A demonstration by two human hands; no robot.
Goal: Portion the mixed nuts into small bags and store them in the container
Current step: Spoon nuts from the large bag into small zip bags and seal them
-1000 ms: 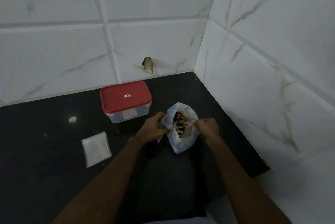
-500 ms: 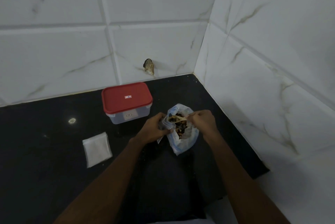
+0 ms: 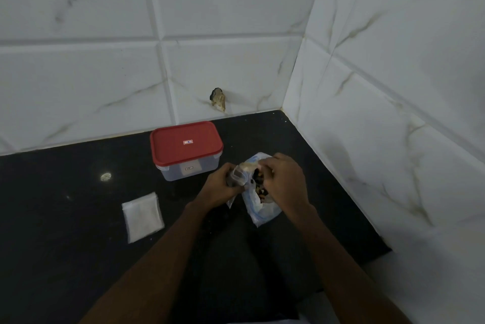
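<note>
Black bench [image 3: 78,218] in tiled corner. Container [image 3: 189,169] near back wall, red lid [image 3: 186,142] still on, lying just beyond left hand [image 3: 219,188], so left hand nearer to it. Open nut bag [image 3: 262,209] stood under right hand [image 3: 286,182], nuts [image 3: 258,188] showing. Spare small bags [image 3: 143,216] lay flat, well left of both hands. Left hand gripped small bag [image 3: 240,176], mouth turned toward right hand. Right hand's fingers curled, pinching what looked like pale spoon [image 3: 248,165] at that mouth, touching or just above, unclear.

Curled left hand [image 3: 220,185] beside curled right hand [image 3: 285,179].
</note>
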